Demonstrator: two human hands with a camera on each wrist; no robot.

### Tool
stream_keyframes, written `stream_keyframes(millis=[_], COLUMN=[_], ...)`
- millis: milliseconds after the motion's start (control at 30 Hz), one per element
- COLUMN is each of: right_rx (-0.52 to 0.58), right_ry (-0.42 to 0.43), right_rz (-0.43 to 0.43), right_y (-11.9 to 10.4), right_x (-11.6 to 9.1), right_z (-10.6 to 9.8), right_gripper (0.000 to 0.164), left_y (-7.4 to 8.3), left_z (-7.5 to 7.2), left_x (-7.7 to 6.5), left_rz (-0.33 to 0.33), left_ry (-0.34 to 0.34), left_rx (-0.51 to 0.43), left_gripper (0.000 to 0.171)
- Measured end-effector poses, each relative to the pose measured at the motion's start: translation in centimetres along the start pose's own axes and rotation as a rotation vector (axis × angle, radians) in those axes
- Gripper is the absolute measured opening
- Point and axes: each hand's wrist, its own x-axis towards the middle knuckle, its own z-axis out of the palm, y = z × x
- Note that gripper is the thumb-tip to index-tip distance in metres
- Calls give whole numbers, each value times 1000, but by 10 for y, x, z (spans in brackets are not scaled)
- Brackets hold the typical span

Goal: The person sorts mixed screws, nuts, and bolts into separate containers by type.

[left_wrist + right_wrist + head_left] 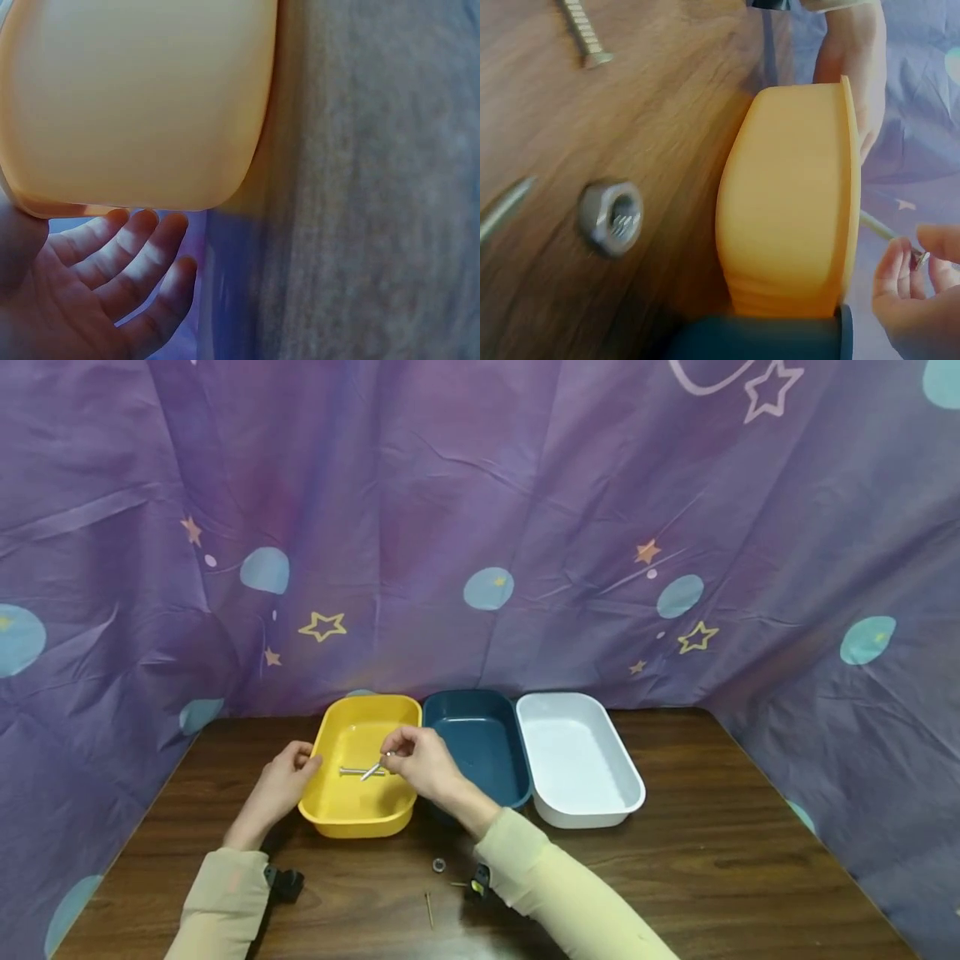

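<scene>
Pinching one screw (371,772) above one of three trays (354,803).

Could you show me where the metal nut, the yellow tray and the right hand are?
Metal nut (598,216), right wrist view: on the metal beside its hole.
Yellow tray (360,830), head view: on its front outer wall.
Right hand (426,763), head view: on the back of the hand.

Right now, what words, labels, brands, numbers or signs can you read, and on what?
No readable text anywhere.
Yellow tray, nut: no lettering visible.
Purple backdrop: printed stars and other shapes, no words.
Black device at the right sleeve: any marking is too small to read.
</scene>
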Motion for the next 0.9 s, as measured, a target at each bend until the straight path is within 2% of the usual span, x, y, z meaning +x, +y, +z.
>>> stream_keyframes(millis=[233,467,567,700,767,900], right_rx=[183,352,339,261,268,354], right_ry=[39,72,61,19,8,1], right_rz=[127,202,222,234,230,229], right_y=[0,4,6,11,14,13], right_x=[15,31,33,30,29,27], right_z=[18,33,35,33,32,30], right_gripper=[9,10,20,35,35,29], left_y=[2,1,2,3,3,2], left_z=[-2,-3,-2,0,1,1], left_x=[0,0,-1,-1,-1,0], left_rz=[-19,1,8,5,5,5], left_ry=[-37,-9,2,-1,-3,-1], left_rx=[14,18,18,12,4,0], left_gripper=[35,32,30,30,30,30])
